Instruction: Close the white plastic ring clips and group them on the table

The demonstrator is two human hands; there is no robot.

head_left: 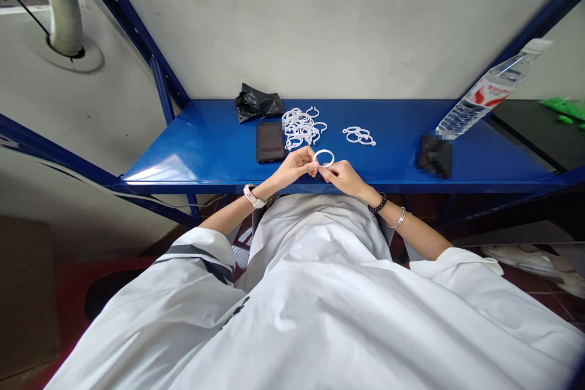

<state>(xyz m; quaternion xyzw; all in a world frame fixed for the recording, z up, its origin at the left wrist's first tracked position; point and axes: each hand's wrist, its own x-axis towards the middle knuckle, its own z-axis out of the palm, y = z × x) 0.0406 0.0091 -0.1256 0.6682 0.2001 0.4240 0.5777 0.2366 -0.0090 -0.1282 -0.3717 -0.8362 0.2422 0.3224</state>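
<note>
Between my two hands, just above the front of the blue table (219, 161), is a white plastic ring (333, 159). My left hand (296, 164) pinches it at its lower left side. The thumb and fingers of my right hand (345, 177) close on its lower edge. Behind my left hand lies a heap of white rings (301, 125), some of them with a gap in the loop. A smaller group of white rings (359, 135) rests apart from the heap, farther right, and these look closed.
A dark phone-like slab (270, 142) lies left of the heap, with a crumpled black plastic bag (258, 103) behind it. On the right stand a water bottle (493, 91) and a blurred dark object (434, 156). Blue metal posts (137, 24) frame the table.
</note>
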